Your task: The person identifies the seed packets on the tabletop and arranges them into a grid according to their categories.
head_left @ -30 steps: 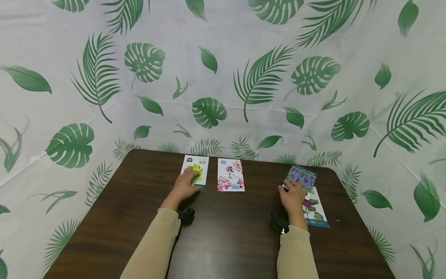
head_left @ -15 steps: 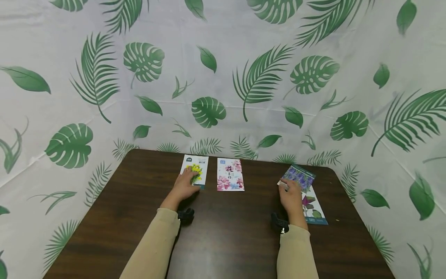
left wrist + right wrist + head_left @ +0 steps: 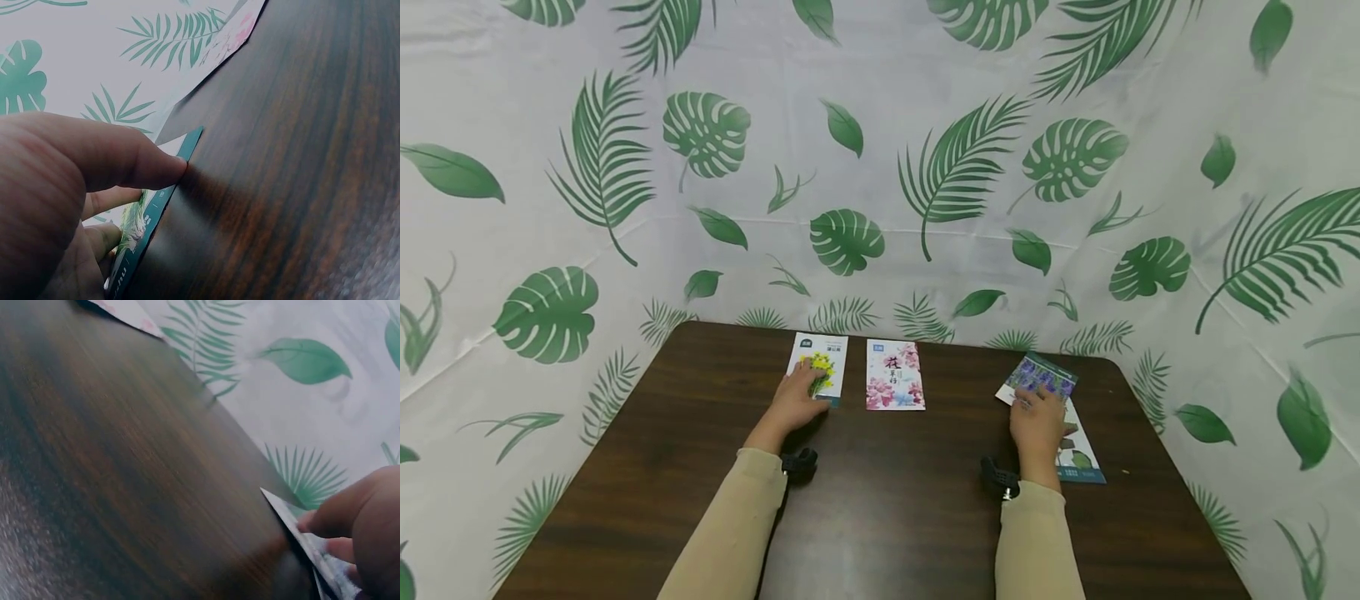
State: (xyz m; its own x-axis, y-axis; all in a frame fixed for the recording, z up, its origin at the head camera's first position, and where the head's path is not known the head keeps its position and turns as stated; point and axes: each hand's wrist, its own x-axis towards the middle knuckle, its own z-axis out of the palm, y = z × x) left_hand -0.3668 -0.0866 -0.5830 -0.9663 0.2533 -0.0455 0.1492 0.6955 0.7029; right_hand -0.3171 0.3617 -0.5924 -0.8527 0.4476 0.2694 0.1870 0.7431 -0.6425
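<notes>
My left hand [image 3: 793,400] rests on a white packet printed with yellow flowers [image 3: 832,346]. Its fingers lie over the print, and in the left wrist view the thumb [image 3: 156,165] touches the packet's dark green bottom edge [image 3: 187,142]. On the right, my right hand [image 3: 1037,425] lies with relaxed fingers on a packet with purple lavender spikes [image 3: 1060,379]. That packet sits askew over the top of a second white packet with a dark magenta flower [image 3: 1086,458], partly hidden by the hand. In the right wrist view, fingertips [image 3: 306,522] touch the upper packet's edge.
A white packet with pink blossoms [image 3: 895,379] lies flat between the two hands, near the table's far edge. All lie on a dark brown wooden table [image 3: 880,500]. Behind it hangs a white cloth with green leaves [image 3: 880,183].
The lavender packet has shifted slightly left, with its lower left corner now showing. My right hand has moved from that corner further onto the packet. The left hand stays put.
</notes>
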